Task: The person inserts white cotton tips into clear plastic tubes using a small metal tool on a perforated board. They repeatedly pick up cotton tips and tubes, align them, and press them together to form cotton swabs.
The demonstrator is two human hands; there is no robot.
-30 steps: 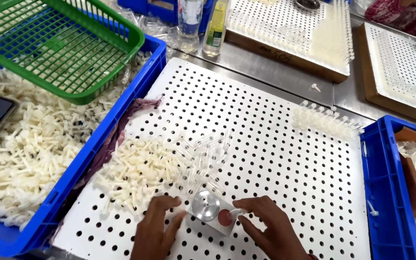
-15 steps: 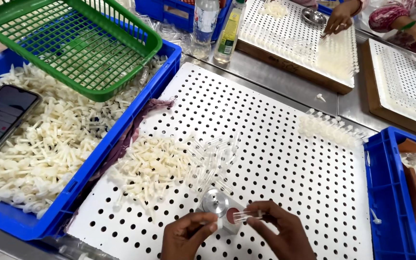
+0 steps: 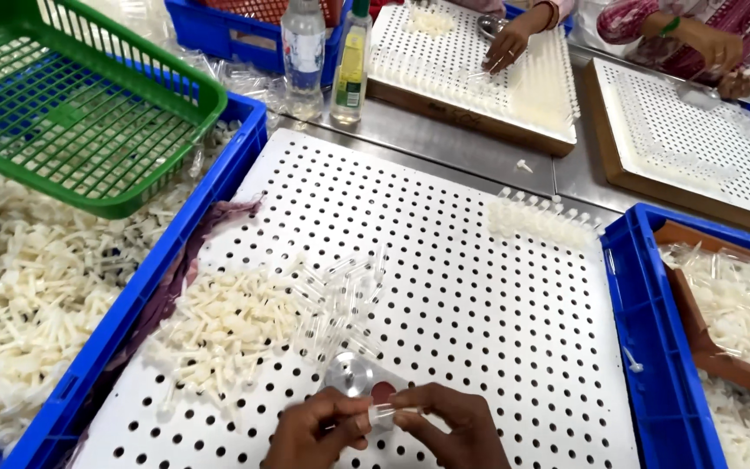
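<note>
At the bottom centre of the frame, both hands meet over the white perforated board (image 3: 479, 287), pinching a small clear tube (image 3: 385, 414) between them. The left hand (image 3: 314, 432) grips one end with thumb and forefinger closed tight on it; the right hand (image 3: 453, 427) holds the other end the same way, fingers narrow. The tube lies roughly level, its long axis running left to right across the frame; which end is the open one I cannot tell. Just above the hands sits a small round metal dish (image 3: 349, 373) with a reddish pad (image 3: 384, 393) beside it.

To do this well, I judge the fingertips should stay near the tube's ends, so the middle is not squeezed, and the piece should be kept straight while the parts are pressed together.

Left of the hands lies a heap of white plastic stems (image 3: 219, 334), with loose clear tubes (image 3: 340, 295) just right of it. A short row of finished pieces (image 3: 536, 217) stands at the board's upper right. Blue crates (image 3: 644, 347) flank the board, and other people's hands work at the top of the frame.
</note>
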